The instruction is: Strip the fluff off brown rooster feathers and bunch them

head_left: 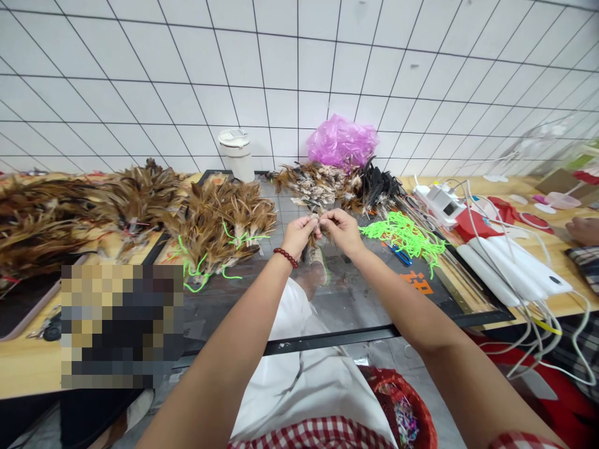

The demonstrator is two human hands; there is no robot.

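Table (28,371): pale wood, showing at left and right of my view. Clear panel (222,321) spans the middle, black-framed, floor tiles visible through it; both my forearms cross its near edge. Brown feather bundles (219,215) crowd its left part, bright green strands among them. Paler feathers (313,181) lie just beyond my fingers, so I have little room forward. Bare panel between the left bundles and my left forearm, also between the two forearms. Green cord heap (407,237) near my right wrist limits that side. Left hand (301,236) and right hand (340,228) nearly meet at mid-panel, thumb and fingers of each pinched together: grip clamped on a small feather tuft (312,242). I cannot tell whether the tuft touches the panel; knuckles hide part of it.
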